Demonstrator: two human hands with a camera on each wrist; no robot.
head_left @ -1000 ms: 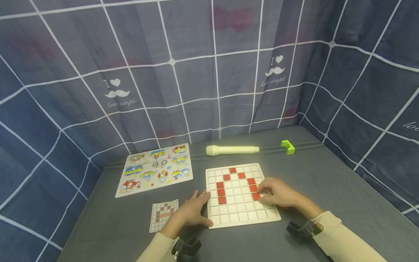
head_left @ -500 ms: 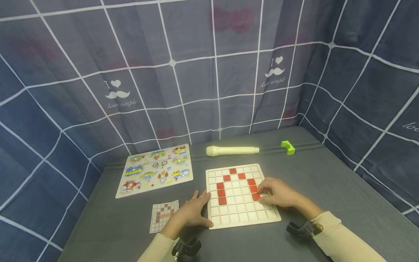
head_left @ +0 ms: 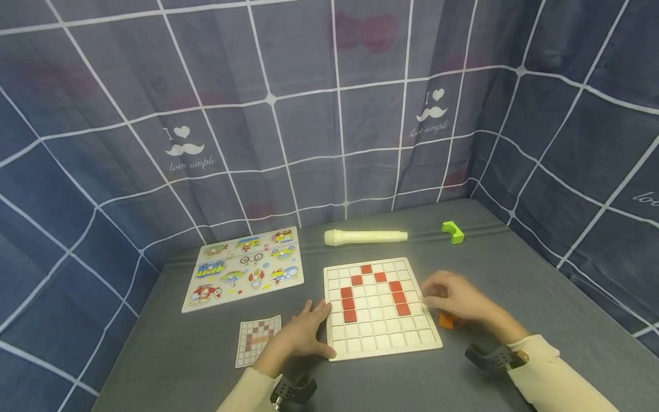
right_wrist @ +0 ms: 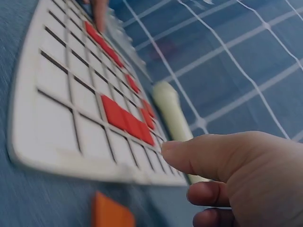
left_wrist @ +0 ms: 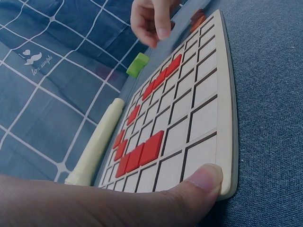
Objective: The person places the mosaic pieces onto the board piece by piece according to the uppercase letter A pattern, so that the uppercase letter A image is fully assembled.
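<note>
A pale wooden grid board (head_left: 368, 343) lies flat on the grey cloth, with several red square tiles (head_left: 348, 303) set in its cells in an arch. My left hand (head_left: 301, 332) rests along the board's left edge, fingers spread. In the left wrist view its thumb (left_wrist: 203, 182) presses on the near corner of the board. Just off the right edge hovers my right hand (head_left: 455, 294), fingers loosely bent. The right wrist view shows nothing between that hand's thumb (right_wrist: 180, 153) and fingers. Under the right wrist lie orange pieces (head_left: 445, 320), partly hidden.
A small pattern card (head_left: 249, 343) lies left of my left hand, partly covered by it. Behind it is a vehicle puzzle board (head_left: 242, 292). A cream microphone-shaped toy (head_left: 365, 237) and a green arch block (head_left: 453, 232) sit towards the back, before the checked curtain (head_left: 309, 131).
My right hand has lifted from the lowest red tile on the right and moved off to the right, uncovering that tile and an orange piece. The left hand stays in place.
</note>
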